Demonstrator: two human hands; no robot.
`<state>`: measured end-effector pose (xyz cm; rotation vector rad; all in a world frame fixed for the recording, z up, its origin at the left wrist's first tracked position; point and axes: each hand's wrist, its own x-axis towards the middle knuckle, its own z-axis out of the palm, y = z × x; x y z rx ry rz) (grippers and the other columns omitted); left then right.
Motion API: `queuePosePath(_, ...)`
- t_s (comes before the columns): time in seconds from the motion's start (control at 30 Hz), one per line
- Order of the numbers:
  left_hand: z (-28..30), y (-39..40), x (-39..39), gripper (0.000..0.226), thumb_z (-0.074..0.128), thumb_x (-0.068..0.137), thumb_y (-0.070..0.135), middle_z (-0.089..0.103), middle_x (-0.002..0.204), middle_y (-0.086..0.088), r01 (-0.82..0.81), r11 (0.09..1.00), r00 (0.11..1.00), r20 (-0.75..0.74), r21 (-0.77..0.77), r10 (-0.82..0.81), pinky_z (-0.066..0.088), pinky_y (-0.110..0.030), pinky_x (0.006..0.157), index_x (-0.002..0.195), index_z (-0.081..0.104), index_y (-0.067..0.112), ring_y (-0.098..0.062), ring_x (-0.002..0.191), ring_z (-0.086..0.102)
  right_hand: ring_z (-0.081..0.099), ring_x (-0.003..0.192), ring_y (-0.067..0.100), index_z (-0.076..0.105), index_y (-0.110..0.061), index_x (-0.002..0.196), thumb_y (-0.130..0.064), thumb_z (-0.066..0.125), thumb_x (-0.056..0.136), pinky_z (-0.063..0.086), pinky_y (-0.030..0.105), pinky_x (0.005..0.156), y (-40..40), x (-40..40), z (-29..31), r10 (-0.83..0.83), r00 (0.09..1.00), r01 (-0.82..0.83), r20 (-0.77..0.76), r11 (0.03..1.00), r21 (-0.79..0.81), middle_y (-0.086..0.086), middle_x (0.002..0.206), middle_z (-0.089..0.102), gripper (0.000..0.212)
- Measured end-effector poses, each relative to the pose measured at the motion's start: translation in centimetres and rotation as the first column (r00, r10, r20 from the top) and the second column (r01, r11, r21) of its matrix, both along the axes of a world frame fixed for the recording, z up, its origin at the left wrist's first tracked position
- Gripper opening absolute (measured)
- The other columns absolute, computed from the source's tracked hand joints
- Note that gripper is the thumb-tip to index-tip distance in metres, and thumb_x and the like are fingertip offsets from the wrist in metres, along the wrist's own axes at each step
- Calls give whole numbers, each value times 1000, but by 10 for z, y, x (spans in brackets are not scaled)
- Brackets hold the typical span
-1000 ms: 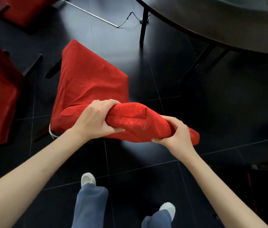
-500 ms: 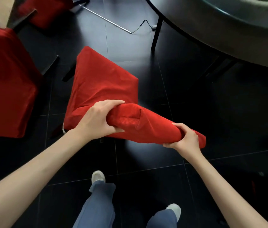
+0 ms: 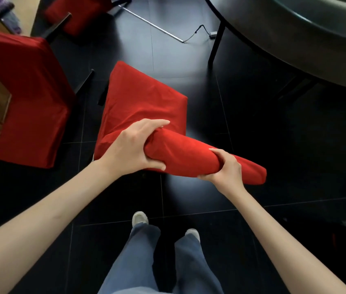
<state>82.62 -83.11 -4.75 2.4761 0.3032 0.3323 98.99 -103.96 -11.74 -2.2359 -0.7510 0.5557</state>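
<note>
A chair with a red cloth cover (image 3: 144, 98) stands right in front of me, its seat facing away. The covered top of the chair's back (image 3: 189, 153) runs from left to lower right under my hands. My left hand (image 3: 134, 149) grips its left end, fingers curled over the far side and thumb below. My right hand (image 3: 225, 168) grips it near the right end, fingers wrapped over the red fabric. The chair's frame is hidden under the cover; only dark legs show at the seat's left.
A second red-covered chair (image 3: 29, 102) stands to the left, a third (image 3: 78, 13) at the back left. A large dark round table (image 3: 295, 49) fills the upper right, one thin leg (image 3: 215, 45) near a cable on the black tiled floor. My legs and shoes are below.
The view has shifted, so the chair sits further right and lower in frame. My right hand has slid along the chair back towards my left hand. My left hand keeps its grip.
</note>
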Motion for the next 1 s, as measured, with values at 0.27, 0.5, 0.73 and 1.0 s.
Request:
queuePosePath(0.27,13,18,-23,84,95,49,33,59,115,-3,-88,994,993,-79,58,92,50,-44,92,123,60,15,-23,105,61,52,124,21,56,-17,133,-20,93,46,36,48,105,8,2,-3,155,987,-155,38,988,-24,0,132,59,94)
queuePosePath(0.5,14,30,-43,75,95,50,28,62,115,-3,-164,983,984,-54,80,169,46,-32,97,116,64,11,-20,106,61,61,106,22,65,-21,118,-34,90,54,43,45,96,8,4,-8,187,975,-177,120,980,-87,-1,114,68,71)
queuePosePath(0.73,18,25,-46,70,95,50,28,68,109,-11,-228,963,973,-9,142,232,48,-36,95,109,68,2,-27,102,65,61,93,21,69,-18,107,-36,89,53,47,35,84,16,15,-7,274,947,-258,167,960,-113,-1,100,68,60)
queuePosePath(1.0,22,0,-37,68,96,49,26,69,106,-12,-314,942,948,-8,123,317,48,-35,93,106,69,1,-27,99,67,60,90,21,71,-17,105,-38,90,53,47,35,79,14,52,6,399,890,-360,219,912,-196,-1,96,68,60)
